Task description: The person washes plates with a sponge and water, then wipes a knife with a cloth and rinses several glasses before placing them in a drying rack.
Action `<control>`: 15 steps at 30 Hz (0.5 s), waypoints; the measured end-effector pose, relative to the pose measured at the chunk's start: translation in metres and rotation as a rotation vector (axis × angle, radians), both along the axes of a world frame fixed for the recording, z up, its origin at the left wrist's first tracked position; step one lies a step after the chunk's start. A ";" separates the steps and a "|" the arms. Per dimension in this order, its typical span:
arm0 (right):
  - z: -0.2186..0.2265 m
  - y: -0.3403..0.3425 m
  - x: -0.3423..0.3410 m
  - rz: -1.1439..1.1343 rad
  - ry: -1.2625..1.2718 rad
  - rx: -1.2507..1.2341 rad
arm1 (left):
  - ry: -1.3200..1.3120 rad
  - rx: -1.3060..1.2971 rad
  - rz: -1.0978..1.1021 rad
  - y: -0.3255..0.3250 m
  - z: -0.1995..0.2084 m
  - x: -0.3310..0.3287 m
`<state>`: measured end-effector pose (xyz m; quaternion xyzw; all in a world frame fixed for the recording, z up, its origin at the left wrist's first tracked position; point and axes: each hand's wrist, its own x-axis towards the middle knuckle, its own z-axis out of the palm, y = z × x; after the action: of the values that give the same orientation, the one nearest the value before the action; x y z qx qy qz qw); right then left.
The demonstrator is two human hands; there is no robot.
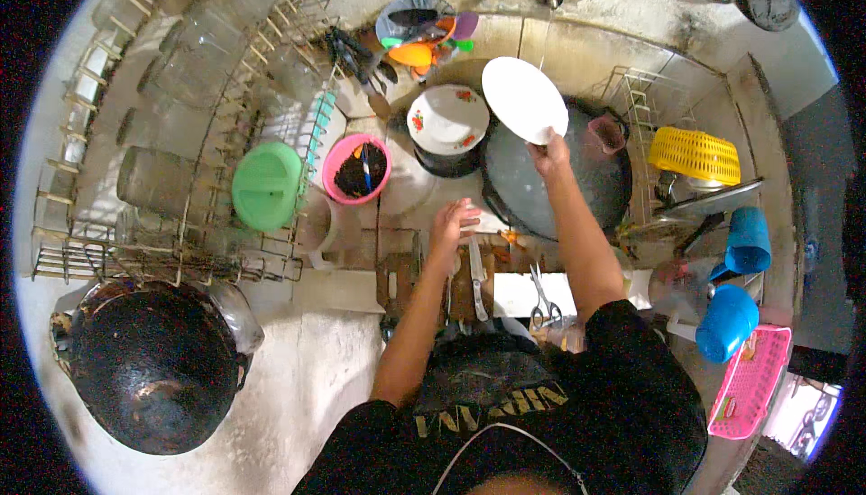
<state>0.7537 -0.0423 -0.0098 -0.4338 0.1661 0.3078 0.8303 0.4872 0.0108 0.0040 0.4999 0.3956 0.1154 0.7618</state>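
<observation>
R hand (548, 151) grips white plate (525, 98) by its near edge; plate is up over the L/far side of big dark round basin (532, 188), tilted, long axis running diag in view. Can't tell if plate touches basin rim. L hand (451, 227) looks empty, fingers loosely bent, nothing gripped AFAICT; it's L of the basin, above the knife (478, 295), which lies w/ handle twd the person. Scissors (543, 301) just R of knife, handles also twd person. Small reddish cup (604, 134) in basin, R side. White bowl w/ red flowers (448, 119) sits on top of dark pot (446, 163), L of plate; plate & bowl v. close, contact unclear. Further L: pink bowl (329, 170) w/ dark contents + blue-handled item, then round green tub or lid (267, 186) at the wire rack (171, 271). Rack holds clear glass jars (149, 175); black wok (153, 378) nearest the person on that side. Far side: bunch of utensils incl. orange ladle (412, 53). R side: yellow perforated basket (693, 156), blue cup (749, 241), 2nd blue cup (726, 324), pink basket (749, 382) nearest the person.
</observation>
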 end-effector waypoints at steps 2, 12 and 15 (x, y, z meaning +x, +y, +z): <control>0.007 -0.008 0.000 -0.015 0.037 0.054 | -0.023 -0.049 0.015 0.007 -0.009 -0.003; 0.070 -0.018 0.006 0.126 -0.447 -0.127 | -0.136 0.090 0.153 0.042 0.041 -0.011; 0.084 -0.012 -0.023 0.006 -0.903 -0.529 | -0.118 0.172 0.131 0.042 0.062 -0.001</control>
<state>0.7309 -0.0540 0.0740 -0.7189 -0.1376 0.0401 0.6802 0.4866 0.0533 0.0665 0.5291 0.3703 0.2276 0.7288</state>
